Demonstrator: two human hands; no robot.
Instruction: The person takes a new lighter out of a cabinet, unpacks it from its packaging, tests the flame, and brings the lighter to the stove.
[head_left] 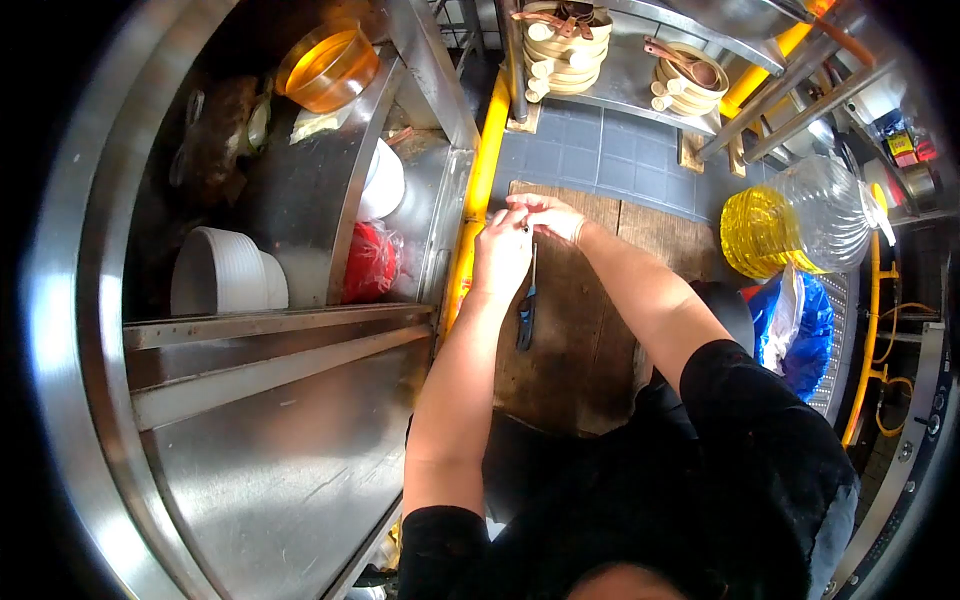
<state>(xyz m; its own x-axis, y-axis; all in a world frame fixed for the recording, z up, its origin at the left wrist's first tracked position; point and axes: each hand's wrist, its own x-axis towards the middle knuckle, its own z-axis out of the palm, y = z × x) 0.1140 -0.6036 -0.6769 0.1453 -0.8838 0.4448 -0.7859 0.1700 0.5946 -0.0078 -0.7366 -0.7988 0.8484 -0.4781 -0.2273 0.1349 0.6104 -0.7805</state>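
My left hand point(502, 258) is closed, its fingers curled at the top, close beside a yellow pipe point(488, 150). My right hand point(553, 220) meets it from the right, thumb and fingers pinched together at the left fingertips. A tiny dark bit shows between the two hands, too small to name. Just below them lies a screwdriver point(526, 318) with a blue and black handle, its thin shaft pointing up toward my hands. It rests on a brown wooden board point(580, 320); neither hand touches it.
A steel cabinet point(270, 400) stands at left, holding white bowls point(225, 270), an amber bowl point(328, 68) and a red bag point(370, 262). Stacked pale pans point(568, 60) sit on a shelf ahead. A large bottle of yellow oil point(765, 232) stands right, near a blue bag point(808, 335).
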